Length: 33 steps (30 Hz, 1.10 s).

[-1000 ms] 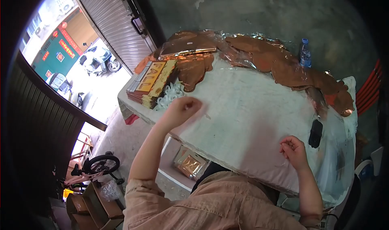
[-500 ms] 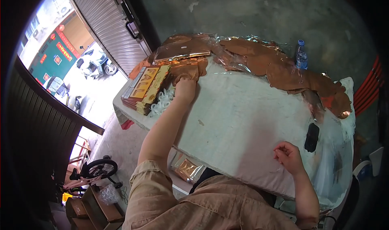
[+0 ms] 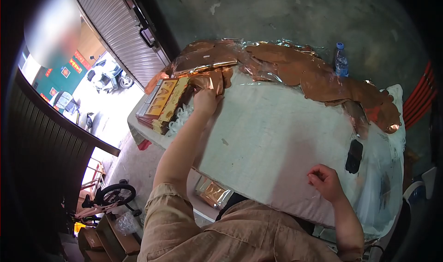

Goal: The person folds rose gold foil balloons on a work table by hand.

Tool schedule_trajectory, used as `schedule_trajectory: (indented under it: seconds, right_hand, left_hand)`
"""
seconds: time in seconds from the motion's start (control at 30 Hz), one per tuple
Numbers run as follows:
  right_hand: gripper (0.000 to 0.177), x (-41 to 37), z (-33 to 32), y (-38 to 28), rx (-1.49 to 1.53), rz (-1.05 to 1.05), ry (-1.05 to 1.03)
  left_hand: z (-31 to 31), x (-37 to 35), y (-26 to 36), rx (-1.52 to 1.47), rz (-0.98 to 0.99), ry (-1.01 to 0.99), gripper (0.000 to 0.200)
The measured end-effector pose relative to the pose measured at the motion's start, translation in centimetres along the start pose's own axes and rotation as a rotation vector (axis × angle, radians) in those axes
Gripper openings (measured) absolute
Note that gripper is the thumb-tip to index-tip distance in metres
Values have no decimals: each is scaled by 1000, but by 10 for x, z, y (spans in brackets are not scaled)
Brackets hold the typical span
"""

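My left hand reaches to the far left of the cloth-covered table. Its fingers are closed on the near edge of a copper-coloured foil sheet, which bends up shiny above them. Beside that hand lie a stack of printed cards lettered "FALL" and a bunch of white ribbon loops, partly hidden by the wrist. My right hand hovers over the table's near right part, fingers curled together with nothing visible in them. A black object lies to its right.
Overlapping copper-coloured sheets and clear film line the table's far edge. A water bottle stands behind them. Plastic sheeting covers the right end. Cardboard boxes and a small bicycle are on the floor at left.
My left hand has shifted slightly left, and the foil sheet at its fingers now bends upward. My right hand's fingers have curled in more.
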State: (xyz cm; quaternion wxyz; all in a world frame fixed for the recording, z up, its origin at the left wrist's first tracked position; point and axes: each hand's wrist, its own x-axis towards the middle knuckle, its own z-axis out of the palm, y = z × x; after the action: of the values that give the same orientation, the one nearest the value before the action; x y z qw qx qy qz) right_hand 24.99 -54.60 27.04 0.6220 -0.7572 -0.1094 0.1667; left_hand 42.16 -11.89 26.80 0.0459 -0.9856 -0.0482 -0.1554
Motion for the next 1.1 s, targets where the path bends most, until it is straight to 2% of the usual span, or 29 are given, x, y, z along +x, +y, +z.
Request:
schedule_trajectory:
  seconds: [0.07, 0.2, 0.27, 0.5, 0.57, 0.67, 0.77, 0.9, 0.93, 1.03, 1.1]
  right_hand:
    - [3, 0, 0, 1, -22, -10, -16]
    - [3, 0, 0, 1, -36, -2, -13]
    - [3, 0, 0, 1, -29, -6, -12]
    - [3, 1, -1, 2, -17, -9, -8]
    - [4, 1, -1, 0, -30, -9, -15]
    - [4, 1, -1, 0, -22, 11, -14]
    - [4, 1, -2, 3, -4, 7, -16]
    - [5, 2, -2, 1, -28, 11, -11]
    - [5, 2, -2, 2, -28, 12, -9]
    - [5, 1, -3, 2, -20, 23, -3]
    - [5, 1, -3, 2, -11, 36, -5]
  left_hand:
    - [1, 0, -2, -111, 13, -3, 26]
    - [-2, 9, -9, -107, -9, -68, 25]
    - [-12, 12, -12, -275, -60, -1, 20]
    - [-48, 43, -15, -359, -187, 13, 19]
    - [-58, 54, -17, -337, -183, 59, 18]
    - [-75, 71, -23, -254, -81, 273, 19]
    - [-89, 90, -34, -169, -112, 276, 18]
    - [-94, 113, -48, -190, -130, 396, 19]
    - [-91, 118, -53, -152, -64, 470, 16]
    - [-93, 129, -62, -40, -22, 569, 13]
    - [-96, 137, -66, -74, -26, 597, 12]
